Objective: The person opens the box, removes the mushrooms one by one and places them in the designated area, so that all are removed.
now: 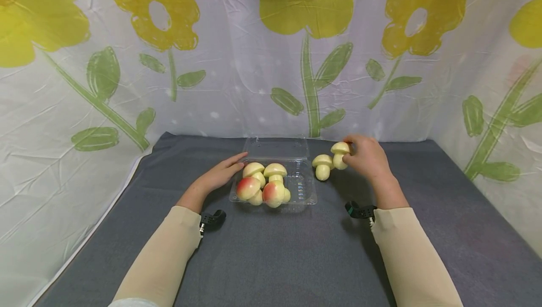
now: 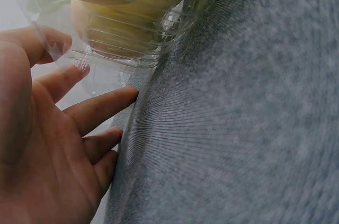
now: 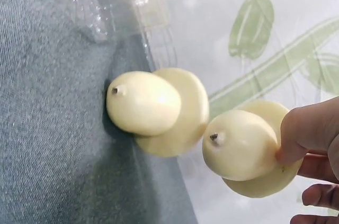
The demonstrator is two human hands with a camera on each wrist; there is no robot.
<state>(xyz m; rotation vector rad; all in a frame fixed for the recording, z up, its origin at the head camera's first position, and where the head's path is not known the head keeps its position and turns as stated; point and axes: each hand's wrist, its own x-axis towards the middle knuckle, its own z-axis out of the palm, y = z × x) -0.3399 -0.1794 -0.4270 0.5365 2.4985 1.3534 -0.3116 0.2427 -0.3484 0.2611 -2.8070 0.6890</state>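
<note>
1 glossy, cream-coloured toy-like mushroom with a domed cap and plump stem (image 1: 339, 160) is pinched between the thumb and fingers of the right hand (image 1: 367, 157), to the right of the clear, rectangular plastic box (image 1: 314, 193). Its long axis runs cap away from the person, stem towards them, roughly in line with the box's right side; I cannot tell whether it is clear of the surface. From this grip, the box lies to the left, and its bare right part (image 1: 301, 182) is the nearest portion, so direction across seems the relation that counts. Between grip and box sits a 2nd cream mushroom (image 1: 323, 168), just beside the held one; the right hand is much the nearer to both. At the box's left rim, the left hand (image 1: 217, 175) has its fingers loosely extended, holding no mushroom. Inside the box, at least 4 mushrooms, 2 with red-flushed caps (image 1: 248, 188), fill the left part.
</note>
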